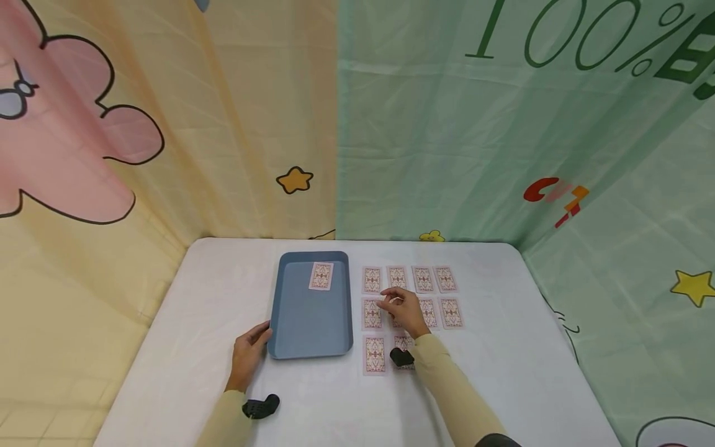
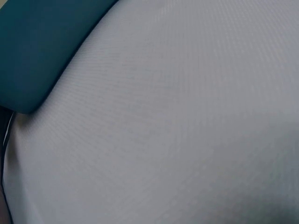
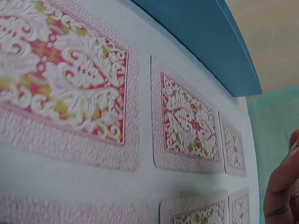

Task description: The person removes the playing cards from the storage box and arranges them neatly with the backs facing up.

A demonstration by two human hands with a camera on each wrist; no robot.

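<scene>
A blue tray point(image 1: 313, 329) lies on the white table with one patterned playing card point(image 1: 321, 276) face down near its far end. My left hand point(image 1: 248, 354) touches the tray's left edge with its fingertips. Right of the tray, several face-down playing cards point(image 1: 374, 355) lie in rows. Over the middle of these cards is my right hand point(image 1: 404, 310), its fingers loosely bent and no card visible in them. It partly hides the cards beneath. In the right wrist view, a card point(image 3: 190, 119) lies flat, with bent fingers point(image 3: 282, 189) at the right edge.
The white tabletop point(image 1: 223, 279) extends around the tray and cards. Behind it hang a yellow curtain point(image 1: 240, 124) and a green curtain point(image 1: 419, 136). A black wrist device point(image 1: 261, 406) sits by the left sleeve, another black device point(image 1: 401, 356) by the right.
</scene>
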